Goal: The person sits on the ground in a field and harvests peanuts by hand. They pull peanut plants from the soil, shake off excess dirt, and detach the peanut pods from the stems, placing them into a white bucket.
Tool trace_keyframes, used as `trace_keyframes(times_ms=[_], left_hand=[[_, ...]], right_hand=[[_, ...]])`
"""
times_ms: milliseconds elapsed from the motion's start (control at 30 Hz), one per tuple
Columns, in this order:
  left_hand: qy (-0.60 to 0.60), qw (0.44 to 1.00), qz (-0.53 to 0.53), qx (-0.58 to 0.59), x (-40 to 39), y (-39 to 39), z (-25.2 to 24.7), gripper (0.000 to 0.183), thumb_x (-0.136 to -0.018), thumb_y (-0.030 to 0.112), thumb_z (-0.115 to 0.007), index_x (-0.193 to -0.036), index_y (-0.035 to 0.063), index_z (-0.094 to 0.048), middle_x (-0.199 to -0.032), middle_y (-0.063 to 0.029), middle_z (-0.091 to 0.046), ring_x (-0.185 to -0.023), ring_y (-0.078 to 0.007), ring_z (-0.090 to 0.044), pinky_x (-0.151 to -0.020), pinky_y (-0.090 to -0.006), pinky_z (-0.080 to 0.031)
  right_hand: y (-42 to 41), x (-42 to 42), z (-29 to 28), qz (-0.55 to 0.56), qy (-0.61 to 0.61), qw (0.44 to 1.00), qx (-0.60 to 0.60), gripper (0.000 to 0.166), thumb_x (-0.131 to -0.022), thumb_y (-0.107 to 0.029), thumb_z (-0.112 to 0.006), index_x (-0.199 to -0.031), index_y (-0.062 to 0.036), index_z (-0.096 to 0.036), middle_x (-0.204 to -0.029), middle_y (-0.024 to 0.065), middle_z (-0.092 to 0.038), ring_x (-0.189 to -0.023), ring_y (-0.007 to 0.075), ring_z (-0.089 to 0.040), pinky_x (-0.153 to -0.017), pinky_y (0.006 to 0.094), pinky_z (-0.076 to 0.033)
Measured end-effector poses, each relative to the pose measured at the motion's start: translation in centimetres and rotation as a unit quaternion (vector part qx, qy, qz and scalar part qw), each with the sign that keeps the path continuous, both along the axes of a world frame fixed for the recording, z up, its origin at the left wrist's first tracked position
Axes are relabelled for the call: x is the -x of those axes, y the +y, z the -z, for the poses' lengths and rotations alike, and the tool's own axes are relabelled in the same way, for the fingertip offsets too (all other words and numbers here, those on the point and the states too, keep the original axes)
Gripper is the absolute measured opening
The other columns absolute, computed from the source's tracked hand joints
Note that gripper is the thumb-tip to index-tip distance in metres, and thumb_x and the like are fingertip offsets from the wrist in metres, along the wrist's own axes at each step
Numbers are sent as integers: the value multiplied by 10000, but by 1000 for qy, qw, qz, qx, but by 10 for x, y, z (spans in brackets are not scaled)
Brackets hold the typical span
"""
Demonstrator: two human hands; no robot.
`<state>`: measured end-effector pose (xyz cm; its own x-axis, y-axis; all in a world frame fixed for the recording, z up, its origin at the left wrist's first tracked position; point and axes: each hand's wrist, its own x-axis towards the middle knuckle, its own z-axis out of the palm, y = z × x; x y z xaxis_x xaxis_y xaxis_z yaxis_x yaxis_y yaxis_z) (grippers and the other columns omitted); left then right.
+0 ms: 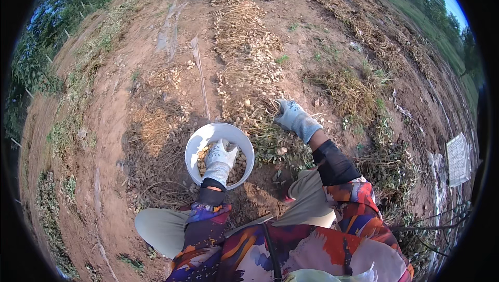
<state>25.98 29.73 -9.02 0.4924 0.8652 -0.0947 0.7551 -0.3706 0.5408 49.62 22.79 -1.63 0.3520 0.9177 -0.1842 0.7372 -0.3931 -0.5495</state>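
Note:
My left hand [220, 156], in a white knitted work glove, is inside a white plastic bucket [192, 161] partly filled with peanuts in their shells [240, 162]. Its fingers point down over the peanuts, and whether they hold any cannot be told. To the right of the bucket, my right hand [290, 116], gloved alike, is closed around the stems of dried peanut plants [271, 104]. These lie at the near end of a long row of pulled peanut plants [245, 36], with pods and withered leaves among them.
Dry stems with pods [156, 126] lie left of the bucket. Another heap of vines [347, 91] is at the right. A white plastic crate [458, 160] stands at the far right. Strips of plastic film [199, 75] lie on bare soil. Bent knees flank the bucket.

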Motion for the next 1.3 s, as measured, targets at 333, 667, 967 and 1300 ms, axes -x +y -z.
trace_keyframes(times_ms=[333,667,967,1300], left_hand=[[-540,789,41,291,-32,8,-31,398,-825,-77,-460,-1209,28,-465,-1131,-76,-532,-1011,-176,-546,-825,-272,-480],[-218,945,33,240,-23,4,-11,388,-811,254,-601,-1089,-8,-529,-982,-160,-585,-860,-246,-572,-724,-333,-456],[-119,992,-33,13,41,11,44,364,-803,157,-631,-1105,-26,-541,-968,-92,-618,-837,-156,-587,-750,-264,-464],[-449,867,12,213,-26,-20,-43,266,-897,235,-503,-1009,9,-590,-918,-51,-617,-818,-143,-554,-690,-275,-442]], right_hand=[[-3,23,12,-163,-99,978,-83,506,-704,-207,-632,-1157,-51,-469,-880,183,-612,-849,327,-595,-718,393,-470],[1,20,23,-144,-216,965,29,278,-806,-191,-481,-1050,-60,-513,-874,155,-634,-829,303,-620,-694,402,-490],[-19,5,7,-18,254,966,40,450,-738,-118,-638,-1162,-63,-499,-942,145,-578,-843,253,-570,-719,358,-456],[-19,-27,64,-353,223,871,-261,123,-806,-58,-520,-868,-18,-619,-973,123,-637,-813,274,-590,-760,313,-434]])
